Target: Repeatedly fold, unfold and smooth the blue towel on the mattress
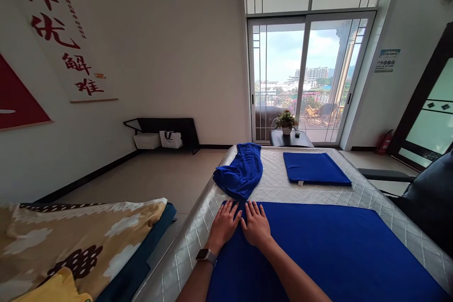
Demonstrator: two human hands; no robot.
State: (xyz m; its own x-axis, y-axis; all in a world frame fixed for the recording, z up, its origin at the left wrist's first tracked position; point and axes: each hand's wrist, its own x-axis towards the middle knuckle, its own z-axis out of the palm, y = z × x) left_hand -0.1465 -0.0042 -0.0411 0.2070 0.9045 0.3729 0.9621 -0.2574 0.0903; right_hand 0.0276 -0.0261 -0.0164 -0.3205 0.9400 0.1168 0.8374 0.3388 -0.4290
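A large blue cloth (318, 240) lies spread flat on the quilted silver-white mattress (272, 170). Both hands rest near its far left corner, close beside each other. My left hand (225, 223) lies palm down with fingers stretched out toward the cloth's far edge. Palm down too, my right hand (255, 223) has its fingers spread on the cloth. Just beyond the fingertips is a crumpled blue cloth (242, 170). A neatly folded blue cloth (316, 168) with a small white tag sits farther back on the right.
A patterned blanket (88, 240) covers another surface at the lower left. Behind the mattress, a small dark table (292, 139) holds a potted plant (286, 121). A black chair (432, 198) stands at the right. Against the wall is a low black rack (166, 125) with bags.
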